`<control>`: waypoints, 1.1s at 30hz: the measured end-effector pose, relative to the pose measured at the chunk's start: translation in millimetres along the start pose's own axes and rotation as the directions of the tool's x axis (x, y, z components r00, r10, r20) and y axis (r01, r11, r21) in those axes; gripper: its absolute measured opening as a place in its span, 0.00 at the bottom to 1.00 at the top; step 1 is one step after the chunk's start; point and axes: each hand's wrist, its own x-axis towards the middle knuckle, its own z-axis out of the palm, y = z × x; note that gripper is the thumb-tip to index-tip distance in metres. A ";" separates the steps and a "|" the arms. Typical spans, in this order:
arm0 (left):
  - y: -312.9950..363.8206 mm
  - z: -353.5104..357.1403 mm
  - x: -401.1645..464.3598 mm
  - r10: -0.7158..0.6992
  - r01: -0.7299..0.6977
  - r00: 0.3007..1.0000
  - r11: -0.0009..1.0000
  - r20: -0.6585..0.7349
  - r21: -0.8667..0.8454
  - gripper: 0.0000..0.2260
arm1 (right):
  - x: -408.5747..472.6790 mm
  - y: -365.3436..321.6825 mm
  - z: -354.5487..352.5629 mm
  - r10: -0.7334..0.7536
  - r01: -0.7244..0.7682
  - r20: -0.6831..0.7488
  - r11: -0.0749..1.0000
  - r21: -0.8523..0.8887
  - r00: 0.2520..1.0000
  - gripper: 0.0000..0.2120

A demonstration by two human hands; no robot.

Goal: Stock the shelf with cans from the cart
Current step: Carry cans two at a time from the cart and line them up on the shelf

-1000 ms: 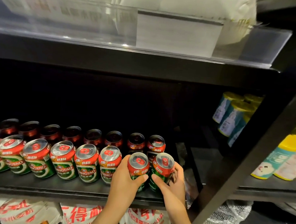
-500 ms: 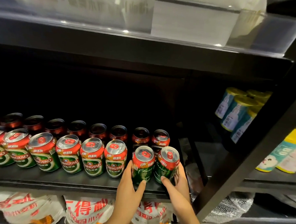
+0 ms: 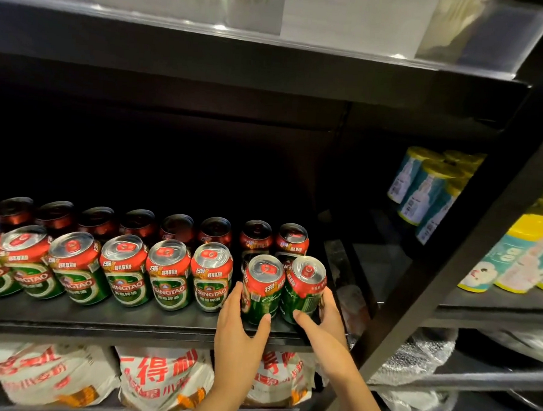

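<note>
Where the front row of green and red cans (image 3: 170, 275) ends on the dark shelf (image 3: 98, 317), we hold two more cans upright, side by side and touching. Our left hand (image 3: 240, 330) curls its fingers around the left can (image 3: 260, 289), and our right hand (image 3: 326, 326) wraps the right can (image 3: 305, 286). A back row of cans (image 3: 179, 228) stands behind; printed bags (image 3: 161, 379) lie below.
</note>
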 end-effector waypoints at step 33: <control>-3.7 -0.3 -1.9 -0.012 0.011 1.000 0.999 -0.008 -0.050 0.31 | 2.9 -3.2 -5.1 0.020 -0.020 0.054 1.000 -0.001 0.998 0.25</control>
